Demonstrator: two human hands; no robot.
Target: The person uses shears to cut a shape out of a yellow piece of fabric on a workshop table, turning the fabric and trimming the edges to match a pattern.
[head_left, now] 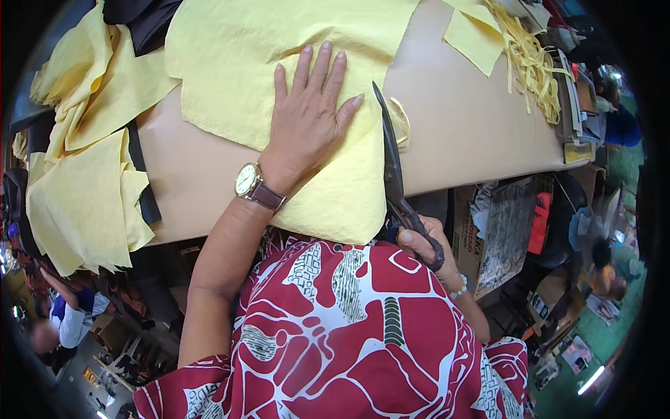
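Pressing down on a big sheet of yellow cloth (230, 70), the left hand (310, 126) is spread out flat, palm down, fingers pointing to the far side and thumb angled off to the right. It isn't gripping anything, just resting its weight on the fabric. The cloth lies across the middle of a tan table (467, 119), with its near corner hanging over the near edge.

The right hand (426, 241) is wrapped around the handles of some long dark scissors (392, 153), down at the near edge. The blades run along the cloth's right edge, tips pointing far (can't tell from where I'm standing if they're fully closed). Just right of them there's a thin curled yellow strip (402, 122) on the tabletop.

Over on the left, more yellow pieces (84, 202) are heaped up and drooping past the near edge, with dark fabric (143, 28) bunched at the far left. Far right, there's a yellow scrap (474, 38) beside a messy tangle of skinny yellow strips (536, 66).

The cutter has a watch (247, 180) on the left wrist, a beaded bracelet (459, 287) on the right, and a red patterned shirt (349, 314).
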